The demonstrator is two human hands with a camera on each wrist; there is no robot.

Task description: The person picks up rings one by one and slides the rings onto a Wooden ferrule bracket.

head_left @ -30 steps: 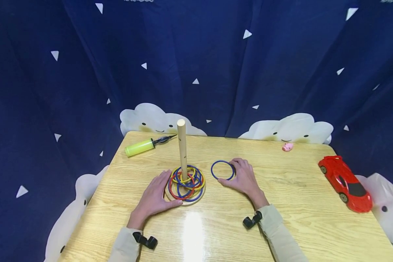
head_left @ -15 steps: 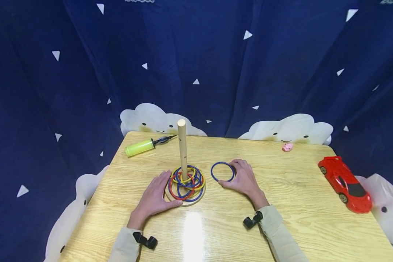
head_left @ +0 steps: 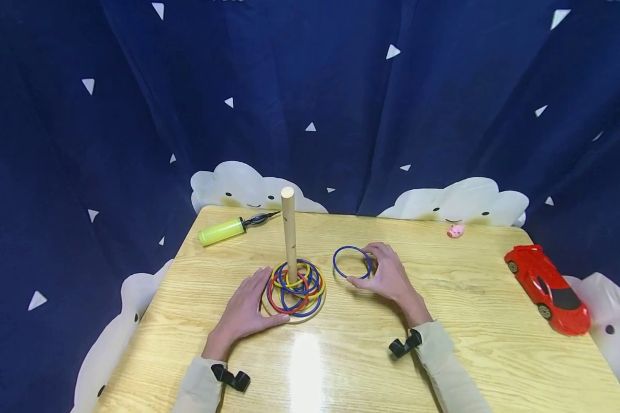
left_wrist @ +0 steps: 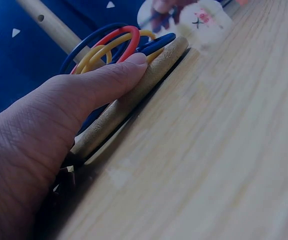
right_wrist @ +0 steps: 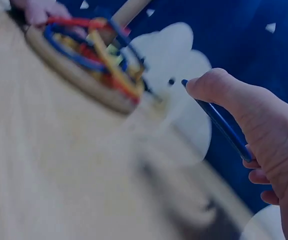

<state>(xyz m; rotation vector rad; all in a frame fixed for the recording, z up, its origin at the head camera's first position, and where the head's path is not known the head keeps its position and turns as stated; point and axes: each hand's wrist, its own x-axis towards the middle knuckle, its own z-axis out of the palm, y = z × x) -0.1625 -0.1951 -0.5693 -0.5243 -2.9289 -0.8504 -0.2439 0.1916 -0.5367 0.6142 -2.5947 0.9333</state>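
The head view is evenly and brightly lit from above, with a pale streak of glare on the desk (head_left: 303, 367) near its front edge and only soft, short shadows. Wide-angle distortion bends the desk's edges and the dark curtain (head_left: 310, 86) toward the corners. Both wrist views are dimmer and bluish. The left wrist view is sharp on the near thumb and softens farther off. The right wrist view is heavily blurred across the desk surface and the stacked rings (right_wrist: 91, 47).

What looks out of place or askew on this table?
Little stands out. The red toy car sits right at the table's right edge, partly overhanging it. The rings on the peg base lie in an uneven, overlapping pile.
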